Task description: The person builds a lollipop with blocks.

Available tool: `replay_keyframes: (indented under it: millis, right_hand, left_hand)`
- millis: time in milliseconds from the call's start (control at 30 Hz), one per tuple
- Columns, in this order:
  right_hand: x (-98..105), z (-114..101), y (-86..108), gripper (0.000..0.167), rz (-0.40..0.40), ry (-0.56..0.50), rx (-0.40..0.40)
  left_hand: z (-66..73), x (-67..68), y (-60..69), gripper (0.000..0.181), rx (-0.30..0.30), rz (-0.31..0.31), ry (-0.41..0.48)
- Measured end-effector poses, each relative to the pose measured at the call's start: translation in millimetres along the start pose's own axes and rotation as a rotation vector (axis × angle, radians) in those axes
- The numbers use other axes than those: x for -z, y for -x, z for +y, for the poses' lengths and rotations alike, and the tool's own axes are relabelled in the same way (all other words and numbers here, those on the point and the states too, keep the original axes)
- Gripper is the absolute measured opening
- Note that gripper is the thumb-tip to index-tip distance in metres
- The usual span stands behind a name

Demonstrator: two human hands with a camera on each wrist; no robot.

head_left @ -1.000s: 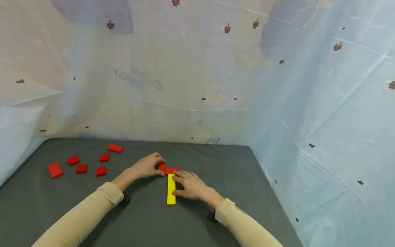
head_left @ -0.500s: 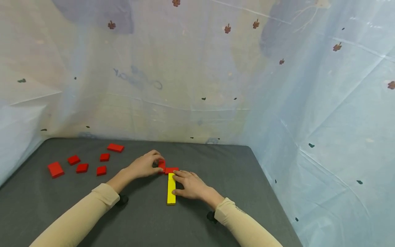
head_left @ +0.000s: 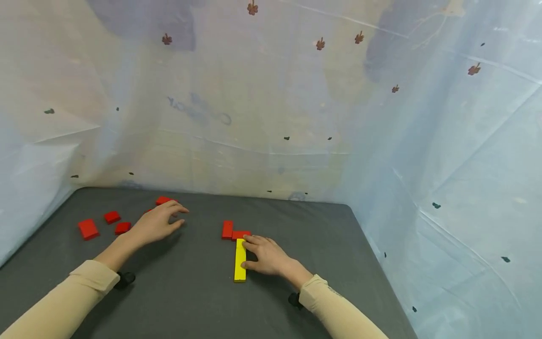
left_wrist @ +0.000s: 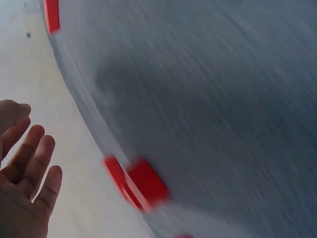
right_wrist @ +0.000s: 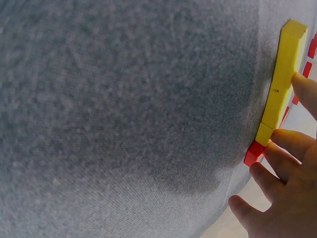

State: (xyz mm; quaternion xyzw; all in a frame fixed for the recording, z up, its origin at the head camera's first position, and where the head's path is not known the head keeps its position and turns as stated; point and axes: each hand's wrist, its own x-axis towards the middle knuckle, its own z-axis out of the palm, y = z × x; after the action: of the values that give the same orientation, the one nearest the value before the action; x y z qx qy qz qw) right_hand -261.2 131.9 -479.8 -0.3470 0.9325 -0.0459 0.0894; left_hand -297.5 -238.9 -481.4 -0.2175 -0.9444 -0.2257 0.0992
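My left hand (head_left: 155, 223) is over the left part of the table, fingers spread and holding nothing. Beneath and behind it lie loose red blocks, partly hidden by the hand. At the centre, a long yellow block (head_left: 239, 267) and a short yellow one (right_wrist: 265, 133) line up end to end. A red block (head_left: 241, 233) lies crosswise at their far end, and a second red block (head_left: 227, 230) adjoins it on the left. My right hand (head_left: 271, 258) rests at the right side of the yellow blocks, its loosely extended fingertips touching them.
Left of the left hand lie a larger red block (head_left: 88, 229) and smaller red blocks (head_left: 112, 217). A further red block (head_left: 164, 200) is near the back edge. The dark grey table (head_left: 190, 292) meets a patterned plastic sheet (head_left: 262, 108) behind and on the right.
My left hand has let go of the left red block at the centre and moved left toward the loose red blocks. My right hand stays at the yellow blocks. The head view has shifted slightly.
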Motion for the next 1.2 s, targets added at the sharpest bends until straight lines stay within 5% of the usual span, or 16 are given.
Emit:
replay_keyframes:
  millis: [267,500,833,1200]
  right_hand:
    - [-1,0,3.1,0.067,0.006,-0.009,-0.004]
    - [-1,1,1.3,0.066,0.001,-0.006,-0.006]
    - [-1,0,0.0,0.066,0.008,-0.002,-0.005]
    - [-2,1,0.0,0.067,0.003,-0.007,-0.008]
  left_hand:
    - [-40.6,25.7,31.8,0.03,0.015,0.022,-0.048]
    - [-60.7,31.5,48.4,0.027,0.065,-0.068,-0.054]
    - [-62.3,29.9,51.2,0.027,0.093,-0.117,-0.073]
    - [-64.0,24.5,53.9,0.022,0.068,-0.106,-0.042]
